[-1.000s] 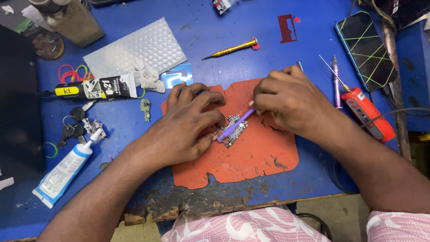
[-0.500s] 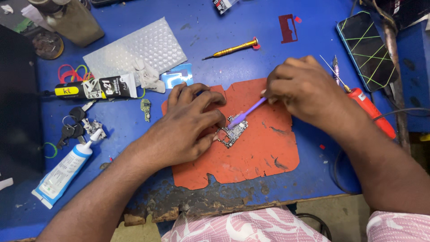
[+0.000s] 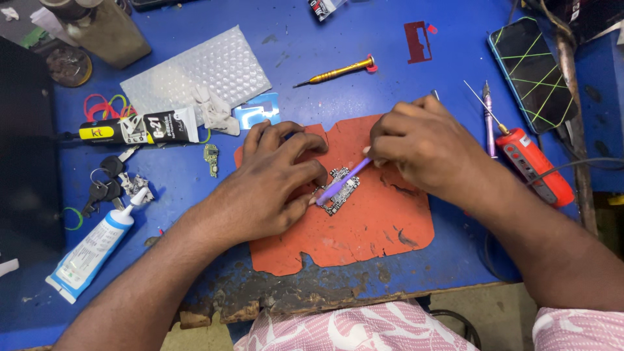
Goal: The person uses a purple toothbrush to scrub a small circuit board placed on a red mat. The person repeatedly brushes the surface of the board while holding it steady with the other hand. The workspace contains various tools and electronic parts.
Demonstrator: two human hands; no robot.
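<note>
A small circuit board point(image 3: 342, 190) lies on an orange work mat point(image 3: 364, 227) in the middle of the blue bench. My left hand point(image 3: 273, 179) presses down on the board's left edge with its fingertips and holds it in place. My right hand point(image 3: 422, 143) grips a thin purple brush point(image 3: 341, 182), its tip resting on the board next to my left thumb.
A white glue tube point(image 3: 91, 250), a black adhesive tube point(image 3: 140, 128), keys point(image 3: 107, 182) and bubble wrap point(image 3: 195, 75) lie to the left. A yellow screwdriver point(image 3: 338, 71) lies at the back, a phone point(image 3: 532, 71) and red tool point(image 3: 533, 166) at the right.
My right hand has swung back left and down, bringing the purple brush from raised at the right down onto the board. My left hand has stayed on the board.
</note>
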